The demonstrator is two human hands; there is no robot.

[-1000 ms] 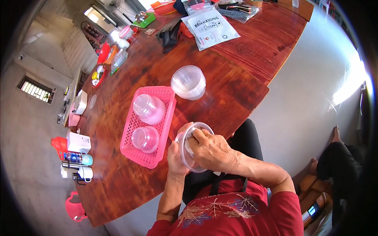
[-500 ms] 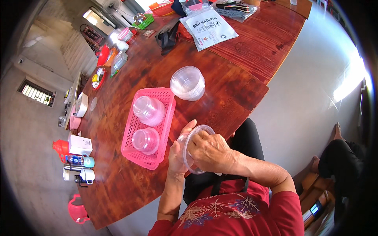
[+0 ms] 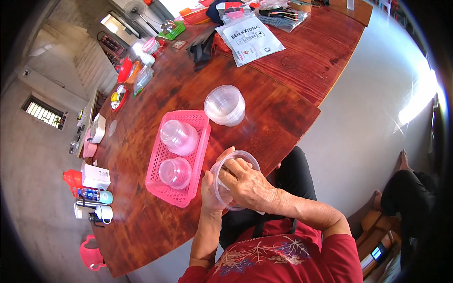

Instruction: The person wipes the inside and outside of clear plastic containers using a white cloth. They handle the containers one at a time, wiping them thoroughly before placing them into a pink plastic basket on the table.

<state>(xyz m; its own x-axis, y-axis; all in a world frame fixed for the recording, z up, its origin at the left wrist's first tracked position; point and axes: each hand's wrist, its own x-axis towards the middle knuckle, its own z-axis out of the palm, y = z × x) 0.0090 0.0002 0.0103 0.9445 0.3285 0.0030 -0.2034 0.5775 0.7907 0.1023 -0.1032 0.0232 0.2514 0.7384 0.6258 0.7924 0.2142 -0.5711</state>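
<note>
My left hand [image 3: 211, 192] is wrapped round the outside of a clear plastic bowl [image 3: 244, 155], which is tilted on its side with its mouth toward my right. Reaching into the bowl, my right hand [image 3: 250, 186] has its fingers curled against the inside; whether they pinch anything is hidden. Just left of my hands, a pink perforated basket [image 3: 201, 162] holds two upside-down stacks of clear plastic cups, the farther stack [image 3: 179, 137] and the nearer stack [image 3: 175, 172]. Beyond the basket's right corner stands a stack of clear bowls [image 3: 225, 105], mouths up.
The wooden table [image 3: 137, 226] has its right edge close to my knees. A white printed packet [image 3: 250, 40] lies at the far side, by a black strap bag [image 3: 200, 49]. Cups and bottles [image 3: 96, 195] line the left edge. Another person's leg [image 3: 403, 188] is at the right.
My right hand has shifted slightly inside the bowl, and its fingers show more. The bowl has turned a little in my left hand. The basket and stacks stay in place.
</note>
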